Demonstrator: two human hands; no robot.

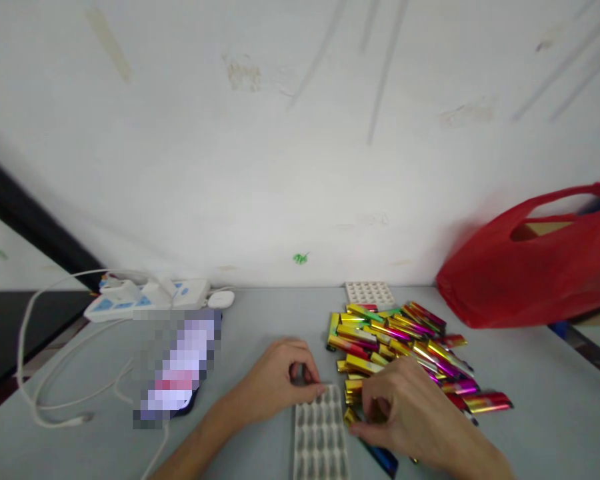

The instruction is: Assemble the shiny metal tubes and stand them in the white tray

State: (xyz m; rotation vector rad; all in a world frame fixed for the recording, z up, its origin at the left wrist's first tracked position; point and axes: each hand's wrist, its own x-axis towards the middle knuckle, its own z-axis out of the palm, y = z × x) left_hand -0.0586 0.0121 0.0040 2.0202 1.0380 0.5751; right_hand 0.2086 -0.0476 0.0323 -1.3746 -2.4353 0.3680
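A pale tray (321, 437) with rows of oblong slots lies on the table in front of me. My left hand (283, 377) pinches its far left edge, thumb and forefinger pressed together there. To the right of the tray, my right hand (405, 413) has its fingers closed at the gold end of a blue lighter (380, 457), which lies slanted on the table. Just beyond that hand is a loose pile of shiny metallic lighters (390, 333) in gold, red, purple and green. Part of the pile is hidden behind the right hand.
A second pale slotted tray (370, 292) lies by the wall behind the pile. At the right sits a red bag (520, 267). On the left are a phone (183, 363) with a blurred screen, a white power strip (150, 297), a small white case (221, 299) and looping cables (27, 340).
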